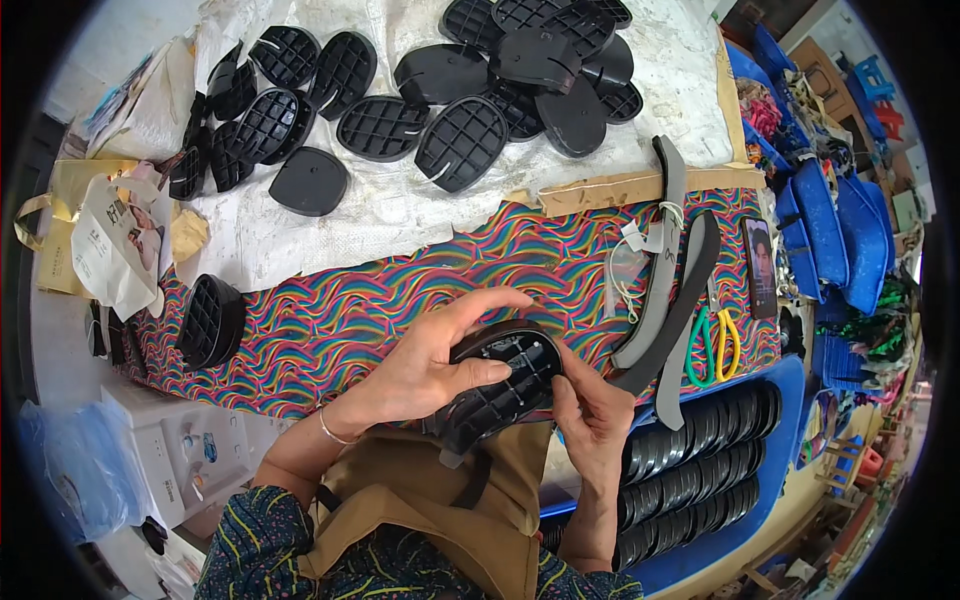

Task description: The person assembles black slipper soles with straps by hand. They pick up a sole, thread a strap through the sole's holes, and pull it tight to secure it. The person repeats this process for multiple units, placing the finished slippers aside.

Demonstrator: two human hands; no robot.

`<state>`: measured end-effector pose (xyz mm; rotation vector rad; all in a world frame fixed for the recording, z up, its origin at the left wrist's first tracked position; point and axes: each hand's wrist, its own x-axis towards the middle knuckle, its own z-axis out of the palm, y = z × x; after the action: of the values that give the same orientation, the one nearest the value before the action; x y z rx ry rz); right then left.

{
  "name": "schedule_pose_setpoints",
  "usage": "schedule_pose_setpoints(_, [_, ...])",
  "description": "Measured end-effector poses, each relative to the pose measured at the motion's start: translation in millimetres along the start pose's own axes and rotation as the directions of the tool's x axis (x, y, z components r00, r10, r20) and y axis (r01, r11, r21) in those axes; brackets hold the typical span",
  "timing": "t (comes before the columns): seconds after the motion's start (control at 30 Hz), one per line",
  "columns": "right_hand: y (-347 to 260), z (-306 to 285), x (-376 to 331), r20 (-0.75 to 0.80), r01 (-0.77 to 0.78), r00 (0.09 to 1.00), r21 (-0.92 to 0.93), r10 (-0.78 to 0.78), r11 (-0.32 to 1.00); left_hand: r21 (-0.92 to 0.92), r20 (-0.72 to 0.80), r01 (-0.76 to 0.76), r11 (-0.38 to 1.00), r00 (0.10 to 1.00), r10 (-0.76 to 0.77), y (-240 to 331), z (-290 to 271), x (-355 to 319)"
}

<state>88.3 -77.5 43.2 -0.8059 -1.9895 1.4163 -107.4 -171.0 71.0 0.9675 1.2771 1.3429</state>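
A black, rounded piece shaped like a shoe heel [512, 378], its gridded hollow side facing up, is held over my lap in both hands. My left hand [425, 365] is closed on its left side, the thumb pressing on the rim and the index finger stretched past the top. On the right edge, the thumb and fingers of my right hand [590, 405] pinch it. A dark band runs round its curved rim; a loose-looking end hangs at the lower left. Long curved grey and black strips [668, 275] lie right of my hands.
Similar black pieces [460, 143] are spread on white sheeting at the back; a few stand stacked [212, 322] at left. Scissors [712, 340] with green and yellow handles and a phone [760, 268] lie right. A blue bin [790, 400] holds rows of black pieces. Paper bags [115, 240] stand left.
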Motion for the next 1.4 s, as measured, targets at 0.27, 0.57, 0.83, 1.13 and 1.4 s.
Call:
schedule_pose_setpoints(0.27, [4.5,23.1,-2.7,-0.177,-0.016,0.984,-0.06,0.006,0.998,-0.152,-0.144,0.013,0.988,0.989,-0.036,-6.3,14.0,-2.3])
schedule_pose_setpoints(0.57, [14.1,51.7,-38.7,-0.013,-0.187,0.944,0.805,0.331,0.563,0.003,-0.418,-0.268,0.963,0.875,0.245,-14.8,25.2,4.4])
schedule_pose_setpoints(0.83, [7.4,52.5,-26.0,-0.013,-0.204,0.941,0.777,0.339,0.596,0.171,-0.508,-0.365,0.915,0.763,0.399,-33.1,37.9,-4.9])
schedule_pose_setpoints(1.13, [8.7,58.0,-25.7,-0.222,-0.181,0.896,0.608,0.384,0.773,0.18,-0.535,-0.372,0.911,0.74,0.408,-38.1,41.7,-2.1])
schedule_pose_setpoints(1.4, [6.5,52.4,-7.0,-0.313,-0.182,0.924,0.146,0.221,0.972,0.012,-0.505,-0.315,0.949,0.817,0.278,-37.2,37.0,-5.4])
